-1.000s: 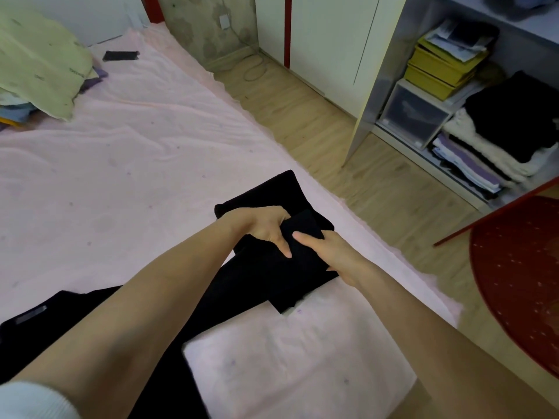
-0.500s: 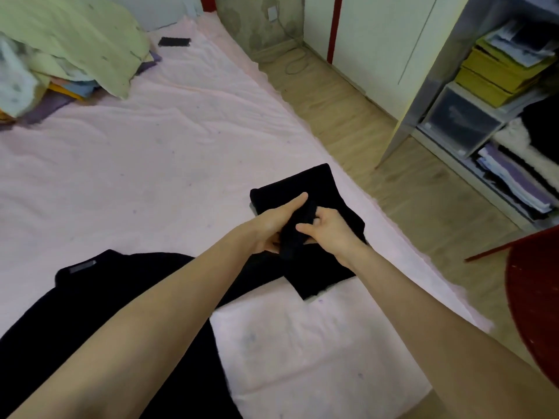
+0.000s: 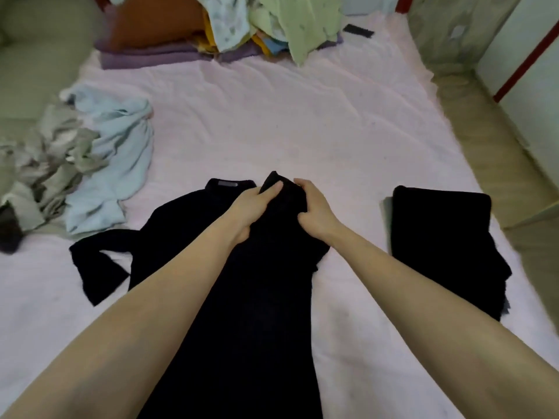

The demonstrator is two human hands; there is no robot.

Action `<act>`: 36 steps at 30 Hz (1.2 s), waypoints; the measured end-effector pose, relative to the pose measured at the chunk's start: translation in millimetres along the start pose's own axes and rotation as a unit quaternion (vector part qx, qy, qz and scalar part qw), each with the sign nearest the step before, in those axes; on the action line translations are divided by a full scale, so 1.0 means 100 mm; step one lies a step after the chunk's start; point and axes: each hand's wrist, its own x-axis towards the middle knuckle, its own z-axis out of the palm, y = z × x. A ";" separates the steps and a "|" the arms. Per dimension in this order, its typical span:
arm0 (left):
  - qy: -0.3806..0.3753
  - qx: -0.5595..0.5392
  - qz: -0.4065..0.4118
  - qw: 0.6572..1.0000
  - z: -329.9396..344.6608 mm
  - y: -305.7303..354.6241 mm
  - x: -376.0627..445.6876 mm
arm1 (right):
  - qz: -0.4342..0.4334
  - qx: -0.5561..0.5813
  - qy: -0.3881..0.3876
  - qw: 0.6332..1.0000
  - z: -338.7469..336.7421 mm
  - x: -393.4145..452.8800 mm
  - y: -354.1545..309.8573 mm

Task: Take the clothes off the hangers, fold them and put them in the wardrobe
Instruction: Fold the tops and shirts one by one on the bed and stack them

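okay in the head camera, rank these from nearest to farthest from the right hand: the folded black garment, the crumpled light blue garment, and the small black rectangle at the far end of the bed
From the right hand:
1. Folded black garment, just to its right on the pink sheet.
2. Crumpled light blue garment, across on the left side.
3. Small black rectangle, at the bed's far end near the clothes pile.

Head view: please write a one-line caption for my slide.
Both hands, left hand and right hand, grip a sleeve of the black garment spread on the pink bed sheet.
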 end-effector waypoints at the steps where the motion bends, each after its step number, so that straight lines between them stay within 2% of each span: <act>1: 0.020 -0.025 0.006 0.999 -0.25 -0.13 -0.01 | -0.011 -0.030 -0.014 0.999 0.26 0.10 -0.09; 4: 0.091 -0.071 0.009 0.993 -1.05 -0.64 -0.03 | -0.034 -0.109 -0.025 0.993 1.14 0.36 -0.19; 9: 0.169 -0.123 -0.043 0.977 -2.08 -1.56 0.01 | -0.082 -0.208 -0.037 0.974 2.34 0.57 -0.20; 15: 0.186 -0.176 -0.107 0.961 -2.87 -2.63 0.11 | -0.104 -0.270 -0.052 0.956 3.51 0.84 -0.05; 19: 0.174 -0.223 -0.133 0.950 -3.13 -3.10 0.26 | -0.108 -0.302 -0.069 0.945 3.98 1.01 0.14; 20: 0.189 -0.200 -0.138 0.951 -3.15 -3.19 0.29 | -0.107 -0.309 -0.069 0.942 4.04 1.03 0.20; 24: 0.296 -0.024 -0.048 0.954 -3.21 -3.44 0.36 | -0.092 -0.321 -0.056 0.941 4.20 1.13 0.31; 26: 0.322 0.041 -0.057 0.944 -3.22 -3.48 0.31 | -0.089 -0.323 -0.057 0.941 4.25 1.14 0.32; 28: 0.345 0.147 -0.087 0.923 -3.22 -3.44 0.24 | -0.097 -0.322 -0.057 0.940 4.25 1.10 0.29; 30: 0.358 0.289 -0.072 0.885 -3.21 -3.34 0.22 | -0.109 -0.310 -0.046 0.943 4.20 1.03 0.25; 32: 0.345 0.364 0.000 0.865 -3.17 -3.19 0.27 | -0.120 -0.293 -0.029 0.948 4.11 0.96 0.25; 36: 0.222 0.448 0.095 0.861 -2.79 -2.78 0.53 | -0.089 -0.293 -0.018 0.952 3.52 0.87 0.37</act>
